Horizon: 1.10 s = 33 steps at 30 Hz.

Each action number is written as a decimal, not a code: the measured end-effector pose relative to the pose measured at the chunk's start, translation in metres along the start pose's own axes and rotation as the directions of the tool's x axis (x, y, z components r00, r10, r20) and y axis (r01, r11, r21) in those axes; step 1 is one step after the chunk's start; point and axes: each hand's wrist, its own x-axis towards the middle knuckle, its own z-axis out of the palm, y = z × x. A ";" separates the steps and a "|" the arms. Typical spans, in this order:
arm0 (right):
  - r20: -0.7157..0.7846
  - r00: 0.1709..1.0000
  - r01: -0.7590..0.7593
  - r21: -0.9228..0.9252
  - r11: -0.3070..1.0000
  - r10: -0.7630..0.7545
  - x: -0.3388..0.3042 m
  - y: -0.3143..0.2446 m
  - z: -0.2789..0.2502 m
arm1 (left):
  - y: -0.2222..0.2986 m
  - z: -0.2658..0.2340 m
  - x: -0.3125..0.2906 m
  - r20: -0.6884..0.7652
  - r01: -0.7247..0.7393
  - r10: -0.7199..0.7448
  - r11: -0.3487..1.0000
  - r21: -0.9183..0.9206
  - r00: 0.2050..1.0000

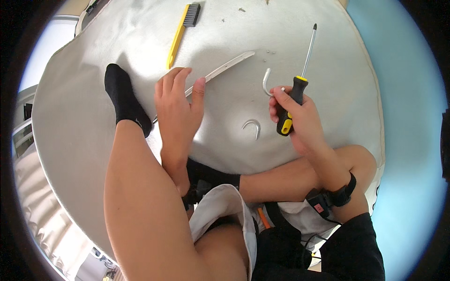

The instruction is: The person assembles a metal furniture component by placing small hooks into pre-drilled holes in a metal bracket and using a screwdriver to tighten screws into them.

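My right hand [300,117] is closed around a black and yellow screwdriver [284,122], its cross-tipped shaft pointing away from me. Thumb and fingers of that hand also pinch a curved silver hook [267,84]. My left hand [178,105] has its fingers stretched and thumb apart, over a narrow metal strip with holes [229,66]. The hand hides the strip's middle, and whether it touches the strip cannot be told. A second curved metal hook [253,124] lies loose on the pale cloth surface between my hands. Several tiny metal pieces [268,52], perhaps screws, lie near the strip's far end.
A yellow-handled brush with dark bristles [180,35] lies at the far side. Dark bits [241,9] are scattered at the back. My leg with a black sock [123,91] stands at the left; my other leg [290,180] is folded in front. A blue surface [408,117] borders the right.
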 end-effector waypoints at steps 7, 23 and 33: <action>-0.031 0.995 -0.099 -0.067 0.993 0.097 0.008 0.004 -0.002 | -0.008 0.016 -0.022 0.170 -0.104 0.088 0.991 0.087 0.981; -0.056 0.996 -0.070 -0.017 0.997 0.069 0.012 0.003 -0.005 | 0.010 0.001 -0.022 0.377 -0.159 0.187 0.982 -0.105 0.907; 0.031 0.999 -0.037 0.154 0.987 0.033 0.013 0.001 -0.007 | 0.012 0.012 -0.005 0.079 -0.155 0.175 0.965 -0.213 0.982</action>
